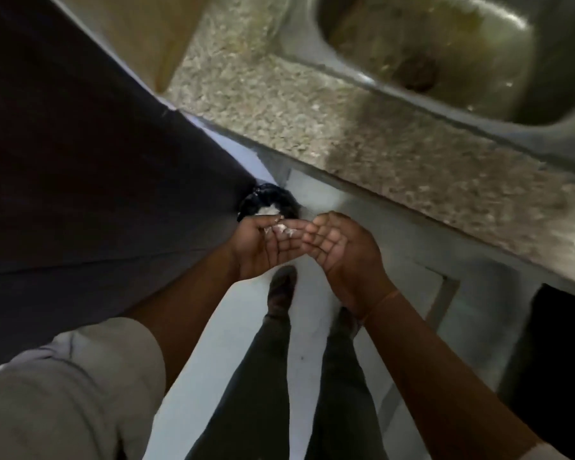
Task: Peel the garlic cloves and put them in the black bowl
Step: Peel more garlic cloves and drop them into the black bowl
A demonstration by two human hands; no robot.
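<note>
At floor bin (270, 198), dumping skins (282, 229): cleanup side of peeling step. Left grip (263, 245) cupped just above bin, thumb pinching papery skins against fingers. Right grip (342, 252) just beside it on right, palm up, fingers loose, nothing in it. No cloves or black bowl in view. Surface (312, 127) and sink (445, 61) far right. Next, I judge: release skins into bin, brush fingers off, go back to cloves.

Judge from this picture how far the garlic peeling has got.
Done, seemingly: some peeling, since white papery scraps lie in the black container. In hand: the left hand holds more white bits over it; the right hand is cupped and empty. Left: cannot tell, as no cloves or bowl show.
</note>
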